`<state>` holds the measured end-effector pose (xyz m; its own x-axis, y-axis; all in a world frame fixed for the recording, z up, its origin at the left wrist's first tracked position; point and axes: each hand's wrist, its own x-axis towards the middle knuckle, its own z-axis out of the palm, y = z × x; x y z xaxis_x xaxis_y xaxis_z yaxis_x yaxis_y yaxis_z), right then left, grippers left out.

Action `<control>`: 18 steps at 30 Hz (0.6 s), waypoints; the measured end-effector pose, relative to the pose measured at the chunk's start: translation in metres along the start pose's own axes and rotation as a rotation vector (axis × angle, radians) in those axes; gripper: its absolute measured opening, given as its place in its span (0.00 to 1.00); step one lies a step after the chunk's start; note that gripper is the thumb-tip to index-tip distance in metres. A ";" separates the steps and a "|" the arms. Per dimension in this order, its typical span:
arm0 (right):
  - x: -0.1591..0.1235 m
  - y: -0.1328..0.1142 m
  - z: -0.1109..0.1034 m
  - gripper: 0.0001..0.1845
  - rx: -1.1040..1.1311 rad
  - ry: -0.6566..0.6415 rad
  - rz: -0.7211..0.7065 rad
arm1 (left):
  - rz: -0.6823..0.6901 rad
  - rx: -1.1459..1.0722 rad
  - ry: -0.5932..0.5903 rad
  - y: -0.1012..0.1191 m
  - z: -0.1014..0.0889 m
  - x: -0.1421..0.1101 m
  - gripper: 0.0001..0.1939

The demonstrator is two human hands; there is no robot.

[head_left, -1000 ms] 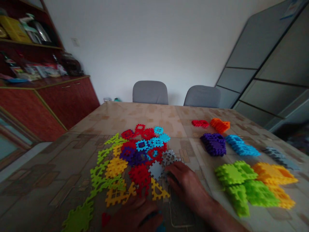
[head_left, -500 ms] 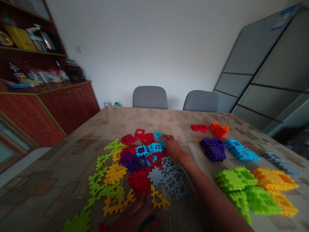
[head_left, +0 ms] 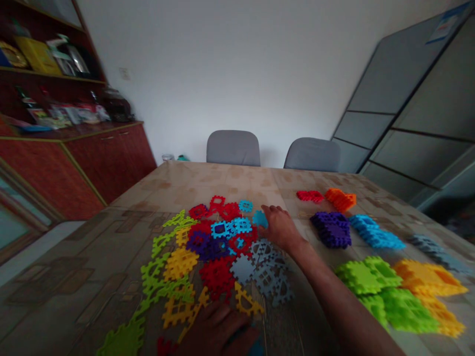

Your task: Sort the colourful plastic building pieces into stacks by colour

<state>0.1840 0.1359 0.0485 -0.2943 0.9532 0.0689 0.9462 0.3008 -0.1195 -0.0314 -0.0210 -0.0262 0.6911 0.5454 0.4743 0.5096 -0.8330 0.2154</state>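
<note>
A loose spread of flat interlocking plastic pieces (head_left: 218, 247) in red, blue, purple, yellow, green and grey covers the table's middle. My right hand (head_left: 280, 227) reaches out over its far right edge, fingers curled on a light blue piece (head_left: 260, 218). My left hand (head_left: 218, 331) rests low at the near edge of the table, beside yellow pieces (head_left: 178, 309); its fingers look curled, with something blue partly hidden under it. Grey pieces (head_left: 269, 274) lie just under my right forearm.
Sorted stacks stand at the right: red (head_left: 309, 196), orange (head_left: 340, 199), purple (head_left: 331, 229), blue (head_left: 374, 231), grey (head_left: 432, 247), green (head_left: 374, 287), yellow (head_left: 430, 282). Two grey chairs (head_left: 233, 147) face the far edge. A wooden cabinet (head_left: 70, 158) stands left, grey cupboards (head_left: 415, 123) right.
My right hand went from the grey pieces near me out to the far blue pieces, then drew slightly right with a light blue piece. The left hand stayed low.
</note>
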 end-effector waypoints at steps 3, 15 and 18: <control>-0.030 -0.007 -0.009 0.22 0.086 -0.001 -0.097 | -0.024 -0.008 0.012 -0.005 -0.024 0.006 0.14; -0.151 -0.035 0.023 0.18 0.243 -0.025 -0.623 | -0.447 -0.135 0.009 -0.092 -0.068 0.022 0.14; -0.148 -0.037 0.051 0.09 0.170 0.119 -0.641 | -0.466 -0.108 -0.001 -0.123 -0.067 0.040 0.16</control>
<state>0.1858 -0.0151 -0.0081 -0.7648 0.5775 0.2855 0.5519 0.8160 -0.1721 -0.1008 0.0970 0.0232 0.4020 0.8631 0.3057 0.7091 -0.5046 0.4924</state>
